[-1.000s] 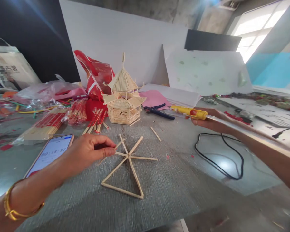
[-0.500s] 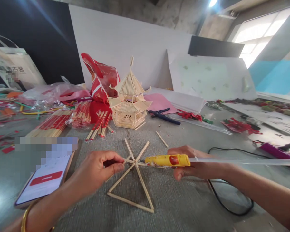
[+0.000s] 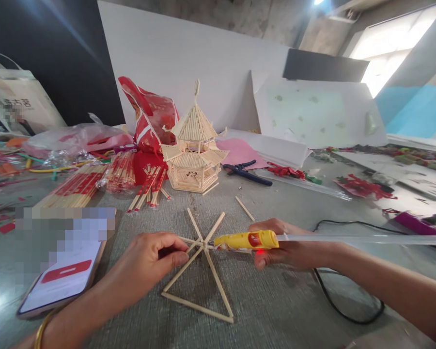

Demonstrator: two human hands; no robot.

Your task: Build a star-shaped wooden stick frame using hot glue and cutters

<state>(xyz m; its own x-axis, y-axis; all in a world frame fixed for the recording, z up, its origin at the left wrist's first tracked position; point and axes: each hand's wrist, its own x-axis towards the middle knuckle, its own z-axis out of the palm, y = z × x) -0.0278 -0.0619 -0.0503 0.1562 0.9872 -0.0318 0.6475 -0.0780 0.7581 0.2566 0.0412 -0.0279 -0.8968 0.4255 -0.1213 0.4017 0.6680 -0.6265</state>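
My right hand [image 3: 276, 242] grips a yellow hot glue gun [image 3: 245, 240], its nozzle at the hub of a star-shaped frame of wooden sticks [image 3: 218, 278]. A long clear glue stick [image 3: 349, 239] runs out of the gun's back across my forearm. A small red light glows under the gun. Left of the hub, my left hand [image 3: 160, 254] pinches a thin wooden stick [image 3: 189, 240] between thumb and fingers, its end near the centre. One bottom stick closes two spokes into a triangle. My right fingers are partly hidden behind the gun.
Behind the frame stands a wooden-stick pagoda model [image 3: 194, 150]. Chopsticks in red wrappers [image 3: 150, 189] lie to its left, and dark pliers [image 3: 249, 173] to its right. A phone [image 3: 67, 271] lies by my left arm. A black cord [image 3: 323, 295] loops near my right arm.
The glue gun has shifted slightly left, closer over the hub, and a red light now shows beneath it. My left hand has moved slightly lower, still at the stick.
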